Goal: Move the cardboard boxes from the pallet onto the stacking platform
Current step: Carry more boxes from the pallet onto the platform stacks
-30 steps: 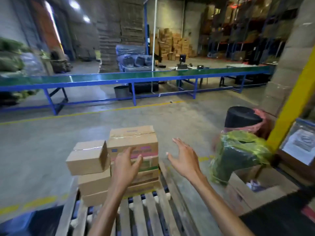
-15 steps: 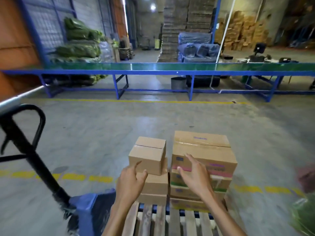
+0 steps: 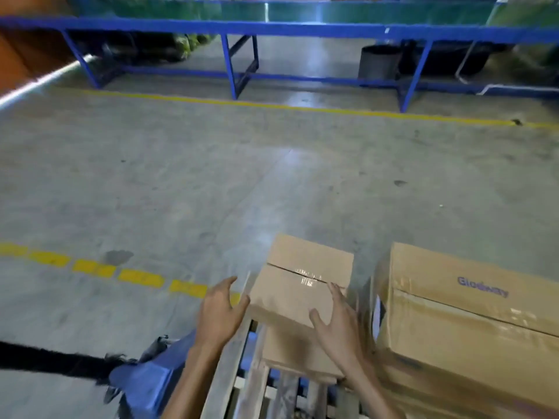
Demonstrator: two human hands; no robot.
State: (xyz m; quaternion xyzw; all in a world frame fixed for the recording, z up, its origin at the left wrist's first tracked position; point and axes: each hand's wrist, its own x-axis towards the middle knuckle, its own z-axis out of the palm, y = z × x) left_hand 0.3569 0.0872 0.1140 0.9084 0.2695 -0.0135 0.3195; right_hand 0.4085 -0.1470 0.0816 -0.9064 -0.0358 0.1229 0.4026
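Early yet: both hands, left hand and right hand, spread open against small box (no lift evident); larger box at 3 o'clock remains on pallet.

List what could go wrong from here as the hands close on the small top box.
1. The small top box has the left hand and right hand only at its near corners; a shallow grip might slip.
2. It rests on a lower box at the pallet edge; pulling could drag that off.
3. The large box sits close by, possibly pinching the right hand.
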